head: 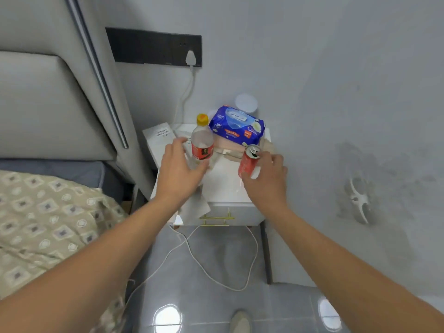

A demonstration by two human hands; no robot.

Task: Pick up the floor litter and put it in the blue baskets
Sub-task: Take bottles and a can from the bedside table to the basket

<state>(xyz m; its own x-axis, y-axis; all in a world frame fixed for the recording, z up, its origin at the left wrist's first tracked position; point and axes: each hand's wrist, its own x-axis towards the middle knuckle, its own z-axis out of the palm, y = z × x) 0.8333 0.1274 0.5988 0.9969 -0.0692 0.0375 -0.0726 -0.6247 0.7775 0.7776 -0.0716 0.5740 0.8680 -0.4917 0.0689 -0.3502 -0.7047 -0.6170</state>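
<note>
A clear plastic bottle (202, 143) with a yellow cap and red label stands upright over the white nightstand (223, 186). My left hand (179, 170) wraps its lower part, thumb in front and fingers behind. An opened red drink can (247, 162) leans to the right above the nightstand's right side. My right hand (266, 179) grips it from the right, with the thumb below it. No blue basket is in view.
On the nightstand lie a blue wet-wipes pack (237, 126), crumpled paper (197, 207) hanging over the front edge and a white box (158, 140). A white charger cable (216, 267) loops on the grey tiled floor. The bed (48, 224) is at left, the wall close at right.
</note>
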